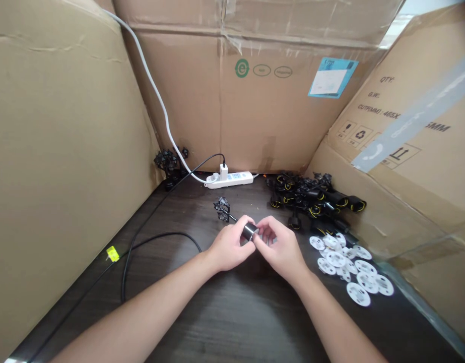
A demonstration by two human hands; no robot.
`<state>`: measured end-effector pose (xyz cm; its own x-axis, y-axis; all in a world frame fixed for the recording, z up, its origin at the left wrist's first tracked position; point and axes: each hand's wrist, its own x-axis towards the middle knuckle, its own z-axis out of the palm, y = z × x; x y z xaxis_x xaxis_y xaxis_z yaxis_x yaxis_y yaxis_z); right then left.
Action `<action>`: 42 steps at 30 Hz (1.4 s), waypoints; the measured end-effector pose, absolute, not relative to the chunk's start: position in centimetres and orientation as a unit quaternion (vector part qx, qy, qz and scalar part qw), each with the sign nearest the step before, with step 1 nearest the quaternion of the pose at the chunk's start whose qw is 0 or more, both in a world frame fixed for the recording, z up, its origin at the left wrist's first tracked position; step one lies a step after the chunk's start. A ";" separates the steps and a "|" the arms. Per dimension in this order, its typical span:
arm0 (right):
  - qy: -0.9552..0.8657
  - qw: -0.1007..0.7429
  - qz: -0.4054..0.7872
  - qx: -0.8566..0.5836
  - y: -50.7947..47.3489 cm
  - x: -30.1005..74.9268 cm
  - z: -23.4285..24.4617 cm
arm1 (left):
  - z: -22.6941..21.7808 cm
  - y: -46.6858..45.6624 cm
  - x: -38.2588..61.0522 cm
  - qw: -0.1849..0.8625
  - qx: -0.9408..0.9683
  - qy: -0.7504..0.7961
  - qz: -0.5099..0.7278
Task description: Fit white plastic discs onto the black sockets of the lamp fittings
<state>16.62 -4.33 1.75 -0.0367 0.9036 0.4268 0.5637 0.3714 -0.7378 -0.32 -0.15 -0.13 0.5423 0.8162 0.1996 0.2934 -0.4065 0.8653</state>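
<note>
My left hand point(232, 245) is wrapped round a short black cylinder point(250, 231), thumb in front and fingers behind. From the cylinder's far left side a thin black stem runs out to a black openwork piece point(222, 208) with several small frames. My right hand point(279, 245) is at the cylinder's right end, which has a pale face or rim. Its thumb and fingertips are pinched together against that end; whether they grip a small part there is hidden. To its right lies a scattered pile of white round discs point(335, 259) with small cut-outs.
Behind the discs is a heap of similar black cylinders point(315, 194) with yellow wires. At the back sits a white power strip point(232, 180) with a plugged-in adapter. A black cable point(156, 237) with a yellow tag crosses the left. Cardboard walls point(262, 116) enclose the dark table point(217, 307).
</note>
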 end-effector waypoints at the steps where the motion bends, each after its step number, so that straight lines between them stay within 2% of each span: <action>1: -0.693 0.451 0.193 -0.529 -4.4 16.5 1.8 | -0.1 -0.2 -0.3 0.406 0.778 0.361 0.316; 21: -0.633 0.491 0.255 -0.541 -4.0 16.5 1.5 | -0.1 -0.1 -0.2 0.432 0.747 0.357 0.358; 35: -0.549 0.541 0.395 -0.499 -3.5 16.4 1.2 | -0.2 -0.1 0.0 0.432 0.738 0.356 0.378; 42: -0.526 0.501 0.480 -0.492 -3.4 16.8 1.7 | -0.2 -0.2 0.0 0.434 0.739 0.340 0.388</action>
<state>16.79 -3.39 1.66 -0.0144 0.9985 0.0533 0.0367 0.0538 -0.9979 -0.05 -0.19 -0.23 0.4673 0.8390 0.2788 0.1649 -0.3925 0.9048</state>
